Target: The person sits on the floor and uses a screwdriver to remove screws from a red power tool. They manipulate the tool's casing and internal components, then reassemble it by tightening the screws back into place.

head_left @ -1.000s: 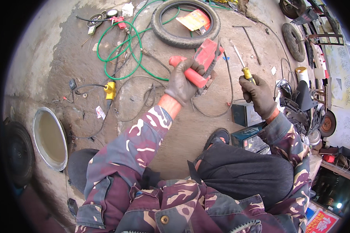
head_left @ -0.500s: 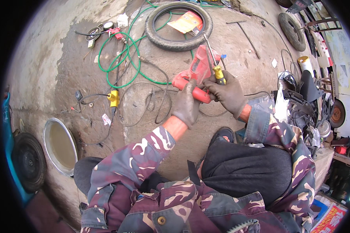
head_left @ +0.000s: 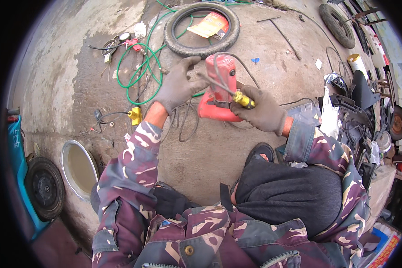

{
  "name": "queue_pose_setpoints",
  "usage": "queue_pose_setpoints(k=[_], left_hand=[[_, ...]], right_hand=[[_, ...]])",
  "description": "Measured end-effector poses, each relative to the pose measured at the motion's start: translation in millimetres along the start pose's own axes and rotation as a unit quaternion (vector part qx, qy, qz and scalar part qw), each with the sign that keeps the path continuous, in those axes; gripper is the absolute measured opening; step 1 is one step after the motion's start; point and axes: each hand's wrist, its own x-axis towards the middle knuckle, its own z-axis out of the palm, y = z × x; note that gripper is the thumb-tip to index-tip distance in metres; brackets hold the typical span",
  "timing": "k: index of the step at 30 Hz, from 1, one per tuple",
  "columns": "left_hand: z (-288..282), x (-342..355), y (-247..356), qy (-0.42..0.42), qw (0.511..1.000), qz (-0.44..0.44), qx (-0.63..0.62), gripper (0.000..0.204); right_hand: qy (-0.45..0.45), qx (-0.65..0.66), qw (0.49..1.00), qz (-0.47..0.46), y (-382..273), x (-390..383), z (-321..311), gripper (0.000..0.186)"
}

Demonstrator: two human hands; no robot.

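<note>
A red power tool (head_left: 222, 73) with a loop-shaped handle is held up in front of me, a dark cord curving over its top. Its exact kind does not show. My right hand (head_left: 264, 110), in a brown glove, grips it from the right. The same hand also holds a screwdriver (head_left: 244, 100) with a yellow and black handle; its shaft slants up and left across the red body. To the left of the tool is my gloved left hand (head_left: 176, 87), its fingers apart and holding nothing. Its fingertips come close to the screwdriver's tip; whether they touch it is unclear.
Beyond the tool lies a tyre (head_left: 174, 42) with an orange packet (head_left: 207, 26) inside its ring. A green hose (head_left: 120, 80) and dark cables coil at left, near a yellow connector (head_left: 135, 116). A basin (head_left: 67, 167) stands lower left; a T-handled bar (head_left: 285, 38) lies far right.
My left hand has let go of the red tool and moved left and up, its fingers now apart. The tool has turned more upright, and the screwdriver's shaft has swung to point left.
</note>
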Motion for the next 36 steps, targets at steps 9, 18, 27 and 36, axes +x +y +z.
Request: queue_pose_setpoints(k=[9,18,27,36], left_hand=[[21.2,22.7,-7.3,-0.129,0.981,0.142,-0.018,0.088],[34.1,-12.0,-13.3,0.091,0.992,0.079,0.031,0.082],[31.8,-2.0,-10.1,-0.020,0.990,0.134,0.032,0.089],[34.2,-4.5,-7.6,-0.046,0.992,0.102,0.064,0.071]], right_hand=[[-0.010,-0.011,1.000,-0.008,-2.8,-12.9,5.0,0.036],[0.038,0.198,0.974,0.103,-11.4,0.9,1.3,0.043],[0.025,0.126,0.985,0.118,-5.6,-4.9,-4.9,0.040],[0.007,0.187,0.976,0.113,-3.4,-10.2,-23.5,0.042]])
